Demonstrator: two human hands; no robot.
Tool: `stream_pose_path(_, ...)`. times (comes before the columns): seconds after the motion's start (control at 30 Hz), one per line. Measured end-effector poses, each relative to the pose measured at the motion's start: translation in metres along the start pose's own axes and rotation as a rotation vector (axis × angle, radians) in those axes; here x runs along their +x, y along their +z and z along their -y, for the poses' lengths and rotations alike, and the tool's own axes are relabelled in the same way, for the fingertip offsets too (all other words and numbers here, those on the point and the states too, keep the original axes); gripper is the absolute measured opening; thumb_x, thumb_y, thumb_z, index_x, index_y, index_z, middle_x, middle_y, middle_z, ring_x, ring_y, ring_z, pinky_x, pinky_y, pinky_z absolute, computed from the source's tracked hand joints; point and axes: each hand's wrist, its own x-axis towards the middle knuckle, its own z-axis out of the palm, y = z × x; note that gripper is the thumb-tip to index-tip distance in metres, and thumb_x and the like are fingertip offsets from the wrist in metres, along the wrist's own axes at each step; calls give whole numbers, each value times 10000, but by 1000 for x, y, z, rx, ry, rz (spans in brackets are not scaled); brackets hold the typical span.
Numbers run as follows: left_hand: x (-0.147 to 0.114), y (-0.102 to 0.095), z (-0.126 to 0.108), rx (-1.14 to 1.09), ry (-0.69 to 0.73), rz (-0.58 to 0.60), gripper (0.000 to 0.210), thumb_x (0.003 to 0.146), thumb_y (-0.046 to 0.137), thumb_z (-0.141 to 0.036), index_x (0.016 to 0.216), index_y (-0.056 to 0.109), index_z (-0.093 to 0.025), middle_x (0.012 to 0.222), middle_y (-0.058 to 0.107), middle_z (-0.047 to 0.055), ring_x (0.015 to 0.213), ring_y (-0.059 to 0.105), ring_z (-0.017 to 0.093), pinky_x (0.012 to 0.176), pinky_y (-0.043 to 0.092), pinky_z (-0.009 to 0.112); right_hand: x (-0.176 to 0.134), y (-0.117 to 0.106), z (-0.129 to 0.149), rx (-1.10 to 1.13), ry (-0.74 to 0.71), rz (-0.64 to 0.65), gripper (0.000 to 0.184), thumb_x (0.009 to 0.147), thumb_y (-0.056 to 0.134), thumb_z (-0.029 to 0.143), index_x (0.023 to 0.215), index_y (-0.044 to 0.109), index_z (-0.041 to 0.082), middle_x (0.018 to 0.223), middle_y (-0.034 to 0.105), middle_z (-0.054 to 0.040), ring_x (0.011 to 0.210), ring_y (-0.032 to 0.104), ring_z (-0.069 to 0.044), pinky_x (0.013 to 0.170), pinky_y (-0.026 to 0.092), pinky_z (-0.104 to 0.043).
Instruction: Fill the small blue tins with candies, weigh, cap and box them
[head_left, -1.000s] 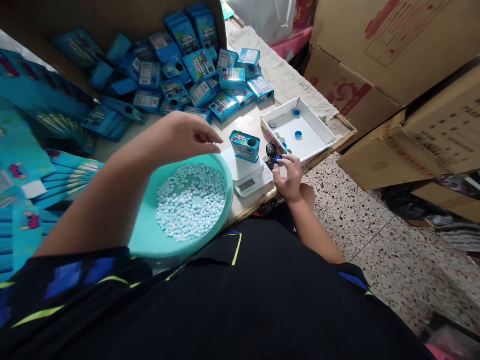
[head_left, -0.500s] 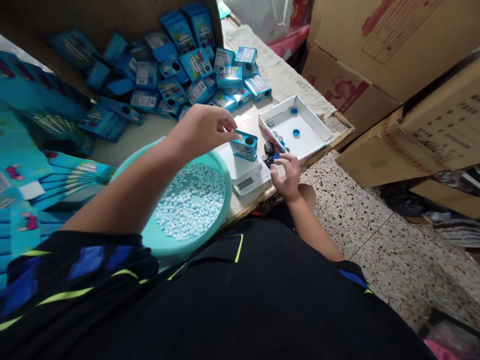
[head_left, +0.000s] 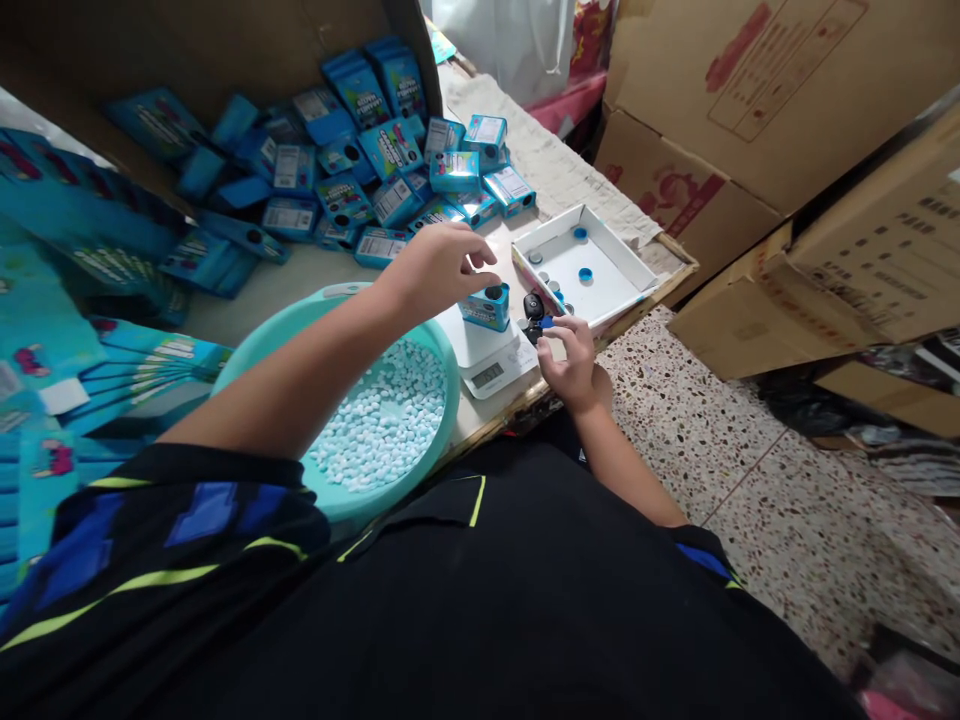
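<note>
My left hand [head_left: 442, 265] reaches over a small blue printed candy box [head_left: 486, 311], its bent fingers at the round dark opening on top. Whether a sweet sits between those fingertips is too small to tell. The box stands upright on a white digital scale [head_left: 501, 362], whose display is lit but unreadable. Below the arm, a turquoise basin [head_left: 448, 400] holds many pale blue and white candies [head_left: 382, 425]. At the table edge beside the scale, my right hand [head_left: 570, 365] is loosely curled, thumb and forefinger apart, close to a black key fob [head_left: 533, 306].
A shallow white tray [head_left: 637, 270] with several blue and grey caps lies right of the scale. Blue candy boxes [head_left: 394, 150] are piled behind, in front of a large open carton [head_left: 247, 40]. Flat blue packaging [head_left: 56, 330] fills the left. Big cartons [head_left: 750, 110] stand at right.
My left fingers have shifted slightly right, further over the box opening. My right hand stays near the scale's edge. The whole view has tipped a little.
</note>
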Motion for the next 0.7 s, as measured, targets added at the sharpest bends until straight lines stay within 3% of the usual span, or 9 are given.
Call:
stream_pose_path(0.37,2,13,-2,17,56,-2,241,853,757,-408,921,790,-179,779,705,52,761,648,174,741,498,321,2,-10,5,46,52,70,106,952,593,302,1018,643,236,1169,629,-102,1178,638,-255,1109,552,-518)
stream_pose_path(0.53,0,6,-12,30,96,-16,216,866,756,-397,897,782,-184,803,710,64,811,664,193,747,496,332,1,-9,3,16,73,99,120,941,593,309,1026,638,238,1184,618,-105,1198,625,-270,1101,551,-535)
stream_pose_path(0.7,-3,-2,-15,39,78,-37,244,873,755,-444,856,754,-201,801,702,77,816,643,212,717,480,353,-1,-5,1,2,26,32,104,959,576,311,1016,624,239,1156,615,-96,1151,640,-252,1080,568,-518)
